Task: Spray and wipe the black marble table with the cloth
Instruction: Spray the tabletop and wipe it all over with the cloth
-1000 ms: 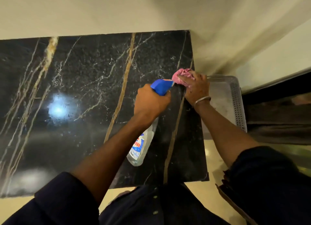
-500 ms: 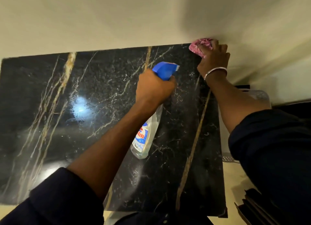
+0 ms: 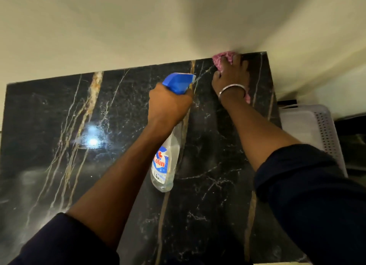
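Observation:
The black marble table [image 3: 79, 146] with gold and white veins fills most of the view. My left hand [image 3: 168, 104] grips the neck of a clear spray bottle [image 3: 164, 165] with a blue trigger head, held above the table's middle, nozzle pointing toward the far right. My right hand [image 3: 231, 74] presses a pink cloth [image 3: 219, 59] flat on the marble at the far right corner, against the wall. Part of the cloth shows below my wrist; the rest is hidden under my palm.
A cream wall [image 3: 138, 27] runs along the table's far edge. A white perforated plastic basket [image 3: 326, 130] stands just past the table's right edge. A bright lamp reflection [image 3: 93, 141] shines on the left part of the marble.
My right hand has pushed the cloth from the table's right edge up to the far right corner by the wall. My left hand and the bottle followed toward the far side.

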The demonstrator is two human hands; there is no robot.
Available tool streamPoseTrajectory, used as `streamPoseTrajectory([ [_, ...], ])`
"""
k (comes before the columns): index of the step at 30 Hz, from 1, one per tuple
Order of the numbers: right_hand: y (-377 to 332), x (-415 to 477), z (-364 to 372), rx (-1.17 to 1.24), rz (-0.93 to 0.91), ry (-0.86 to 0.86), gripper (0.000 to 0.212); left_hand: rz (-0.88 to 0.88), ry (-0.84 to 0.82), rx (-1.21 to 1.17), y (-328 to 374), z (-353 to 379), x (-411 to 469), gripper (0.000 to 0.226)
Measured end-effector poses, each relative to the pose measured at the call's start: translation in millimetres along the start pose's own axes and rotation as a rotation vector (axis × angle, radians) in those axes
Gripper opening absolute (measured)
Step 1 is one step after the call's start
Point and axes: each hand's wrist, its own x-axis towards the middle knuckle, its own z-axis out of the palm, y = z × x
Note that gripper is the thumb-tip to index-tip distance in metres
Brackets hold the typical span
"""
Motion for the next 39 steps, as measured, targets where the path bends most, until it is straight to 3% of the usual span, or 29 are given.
streamPoseTrajectory([
  [5,-111,-28,11,0.031,-0.079,-0.059,0.049,0.03,0.032,0.021,-27,-48,24,0.025],
  [9,-186,-43,21,0.136,-0.033,-0.201,0.056,0.05,0.068,0.045,-46,-83,41,0.037],
  [12,-203,-49,17,0.117,-0.1,-0.221,0.057,0.073,0.049,0.073,-55,-103,45,0.027],
  [16,-158,-41,16,-0.041,-0.231,-0.08,0.05,0.062,0.024,0.045,-55,-111,46,0.022],
  [23,6,4,-4,-0.139,0.063,0.038,0.052,0.074,-0.008,0.025,-34,-79,36,0.016],
  [27,54,18,-16,-0.121,0.154,0.057,0.044,0.066,0.011,0.019,-24,-54,32,0.024],
  [33,40,19,-10,-0.07,0.295,0.084,0.049,0.06,0.003,0.028,-21,-49,33,0.022],
  [39,-16,10,14,-0.088,0.248,0.067,0.051,0.079,-0.007,0.057,-42,-81,50,0.017],
])
